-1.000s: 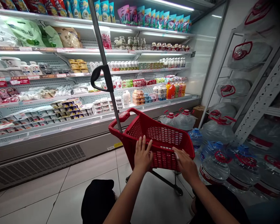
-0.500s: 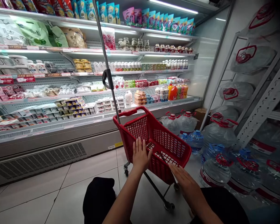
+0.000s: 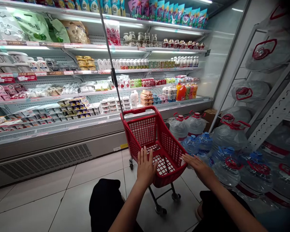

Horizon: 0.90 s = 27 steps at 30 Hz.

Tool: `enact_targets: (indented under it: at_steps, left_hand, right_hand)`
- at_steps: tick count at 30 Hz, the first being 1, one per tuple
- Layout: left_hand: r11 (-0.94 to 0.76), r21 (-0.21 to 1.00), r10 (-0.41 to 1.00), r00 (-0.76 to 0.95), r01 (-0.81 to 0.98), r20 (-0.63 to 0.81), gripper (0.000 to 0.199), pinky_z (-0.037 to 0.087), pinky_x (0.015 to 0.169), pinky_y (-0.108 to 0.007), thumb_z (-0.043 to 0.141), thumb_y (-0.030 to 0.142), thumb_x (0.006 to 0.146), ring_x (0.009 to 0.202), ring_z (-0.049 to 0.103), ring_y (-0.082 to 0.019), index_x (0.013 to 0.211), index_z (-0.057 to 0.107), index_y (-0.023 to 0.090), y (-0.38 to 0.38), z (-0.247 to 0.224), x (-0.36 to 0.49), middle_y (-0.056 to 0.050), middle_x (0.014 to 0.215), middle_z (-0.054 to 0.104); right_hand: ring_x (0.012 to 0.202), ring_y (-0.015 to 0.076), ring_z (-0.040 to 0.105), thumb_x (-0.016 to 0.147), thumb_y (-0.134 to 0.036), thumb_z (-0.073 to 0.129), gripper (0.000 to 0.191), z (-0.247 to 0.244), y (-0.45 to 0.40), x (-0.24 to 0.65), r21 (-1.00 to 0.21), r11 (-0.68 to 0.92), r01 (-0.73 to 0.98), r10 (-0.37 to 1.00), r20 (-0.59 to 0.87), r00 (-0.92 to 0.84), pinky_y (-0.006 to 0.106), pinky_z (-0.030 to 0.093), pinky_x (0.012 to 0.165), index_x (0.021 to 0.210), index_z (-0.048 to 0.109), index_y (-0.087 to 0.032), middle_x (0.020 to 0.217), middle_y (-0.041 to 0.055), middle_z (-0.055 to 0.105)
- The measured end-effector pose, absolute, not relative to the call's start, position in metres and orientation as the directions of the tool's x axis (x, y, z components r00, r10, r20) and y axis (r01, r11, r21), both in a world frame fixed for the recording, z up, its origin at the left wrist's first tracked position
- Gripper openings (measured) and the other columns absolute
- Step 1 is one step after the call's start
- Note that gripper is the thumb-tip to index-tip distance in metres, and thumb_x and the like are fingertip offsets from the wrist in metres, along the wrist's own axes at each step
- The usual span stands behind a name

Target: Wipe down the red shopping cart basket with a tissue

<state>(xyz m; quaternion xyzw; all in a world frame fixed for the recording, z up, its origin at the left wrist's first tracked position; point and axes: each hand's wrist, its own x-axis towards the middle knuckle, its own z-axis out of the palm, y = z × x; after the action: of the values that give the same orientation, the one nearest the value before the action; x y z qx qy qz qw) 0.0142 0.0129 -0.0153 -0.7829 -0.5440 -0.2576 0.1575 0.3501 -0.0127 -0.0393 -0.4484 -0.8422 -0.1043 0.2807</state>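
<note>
A small red plastic shopping cart point(image 3: 168, 146) on a dark wheeled frame stands before me, its basket empty. My left hand point(image 3: 145, 166) is open at the basket's near left corner, fingers stretched upward. Whether its palm touches the rim is hidden. My right hand point(image 3: 199, 167) lies with fingers extended over the basket's near right corner. A whitish patch point(image 3: 188, 164) shows under those fingers; I cannot make out what it is. A thin pole point(image 3: 107, 42) with a black clip rises from the cart's far left corner beside the red handle point(image 3: 138, 110).
A lit refrigerated shelf point(image 3: 62, 129) with dairy cups, bottles and pouches runs along the back. Several large water bottles point(image 3: 226, 174) stand close on the right, beside a white perforated rack post point(image 3: 275, 106). My knee point(image 3: 106, 199) is near the cart on pale floor tiles point(image 3: 70, 206).
The cart has turned, its near end swinging left and its wheels shifting. My right hand has moved up and right onto the corner; my left hand stays at the left corner.
</note>
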Motion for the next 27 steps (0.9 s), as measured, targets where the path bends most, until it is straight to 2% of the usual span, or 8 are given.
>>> enact_targets:
  at_steps: [3, 7, 12, 14, 18, 21, 24, 27]
  left_hand:
    - [-0.323, 0.025, 0.791, 0.255, 0.946, 0.556, 0.058, 0.033, 0.125, -0.057, 0.043, 0.035, 0.106, 0.159, 0.023, -0.034, 0.161, 0.036, 0.017, 0.017, -0.015, 0.010, -0.018, 0.171, 0.026]
    - [-0.308, 0.021, 0.807, 0.249, 0.951, 0.536, 0.056, 0.034, 0.124, -0.057, 0.043, 0.033, 0.106, 0.157, 0.027, -0.034, 0.159, 0.038, 0.015, 0.016, -0.014, 0.021, -0.020, 0.168, 0.033]
    - [-0.411, 0.005, 0.778, 0.349, 0.911, 0.523, 0.063, 0.036, 0.124, -0.053, 0.043, 0.045, 0.107, 0.156, 0.032, -0.032, 0.162, 0.034, 0.016, -0.003, -0.020, 0.047, -0.018, 0.167, 0.035]
    - [-0.450, 0.000, 0.759, 0.382, 0.893, 0.528, 0.068, 0.035, 0.125, -0.052, 0.043, 0.051, 0.106, 0.157, 0.030, -0.030, 0.164, 0.030, 0.018, -0.011, -0.021, 0.048, -0.015, 0.168, 0.034]
    - [-0.488, -0.030, 0.742, 0.433, 0.872, 0.513, 0.071, 0.030, 0.128, -0.050, 0.047, 0.055, 0.104, 0.159, 0.025, -0.028, 0.164, 0.030, 0.020, -0.016, -0.016, 0.037, -0.011, 0.170, 0.030]
    - [-0.508, -0.051, 0.738, 0.465, 0.860, 0.488, 0.066, 0.029, 0.129, -0.049, 0.047, 0.054, 0.105, 0.158, 0.027, -0.026, 0.161, 0.036, 0.021, -0.015, -0.011, 0.032, -0.009, 0.171, 0.030]
    - [-0.525, -0.064, 0.728, 0.486, 0.849, 0.483, 0.064, 0.029, 0.129, -0.050, 0.047, 0.052, 0.105, 0.157, 0.029, -0.026, 0.161, 0.036, 0.022, -0.015, -0.010, 0.033, -0.008, 0.171, 0.030]
    - [-0.547, -0.075, 0.712, 0.511, 0.834, 0.482, 0.063, 0.029, 0.129, -0.051, 0.047, 0.050, 0.105, 0.157, 0.030, -0.025, 0.161, 0.037, 0.022, -0.016, -0.011, 0.034, -0.008, 0.170, 0.031]
  right_hand:
    - [0.146, 0.0179, 0.048, 0.089, 0.006, 0.028, 0.083, -0.038, -0.010, 0.347, -0.053, 0.547, 0.836, 0.699, 0.578, -0.421, 0.051, 0.042, 0.122, 0.161, 0.035, -0.034, 0.156, 0.0001, 0.053]
    - [0.149, 0.0183, 0.044, 0.088, 0.007, 0.026, 0.085, -0.047, -0.036, 0.285, -0.074, 0.529, 0.846, 0.693, 0.613, -0.380, 0.047, 0.042, 0.123, 0.166, 0.022, -0.028, 0.162, 0.0026, 0.045]
    - [0.142, 0.0190, 0.053, 0.089, 0.007, 0.033, 0.084, -0.057, -0.059, 0.229, 0.022, 0.671, 0.741, 0.546, 0.663, -0.513, 0.041, 0.050, 0.118, 0.166, 0.018, -0.024, 0.156, 0.0067, 0.053]
    - [0.140, 0.0190, 0.055, 0.091, 0.006, 0.036, 0.082, -0.056, -0.053, 0.240, 0.038, 0.700, 0.713, 0.519, 0.658, -0.545, 0.041, 0.050, 0.117, 0.166, 0.019, -0.023, 0.154, 0.0068, 0.055]
    - [0.143, 0.0181, 0.052, 0.093, 0.004, 0.030, 0.081, -0.041, -0.031, 0.297, -0.016, 0.642, 0.767, 0.617, 0.604, -0.504, 0.047, 0.045, 0.121, 0.165, 0.024, -0.032, 0.159, 0.0005, 0.050]
    - [0.145, 0.0198, 0.049, 0.090, 0.004, 0.025, 0.085, -0.020, -0.018, 0.332, -0.078, 0.505, 0.859, 0.675, 0.656, -0.338, 0.051, 0.043, 0.122, 0.165, 0.024, -0.035, 0.160, -0.0017, 0.048]
    - [0.152, 0.0243, 0.039, 0.087, 0.002, 0.029, 0.086, 0.002, -0.012, 0.336, -0.169, 0.361, 0.917, 0.687, 0.714, -0.139, 0.054, 0.036, 0.126, 0.167, 0.021, -0.031, 0.166, -0.0005, 0.037]
    - [0.151, 0.0220, 0.040, 0.084, 0.004, 0.031, 0.089, 0.005, -0.011, 0.318, -0.100, 0.474, 0.875, 0.666, 0.690, -0.282, 0.051, 0.035, 0.127, 0.166, 0.023, -0.031, 0.166, -0.0005, 0.039]
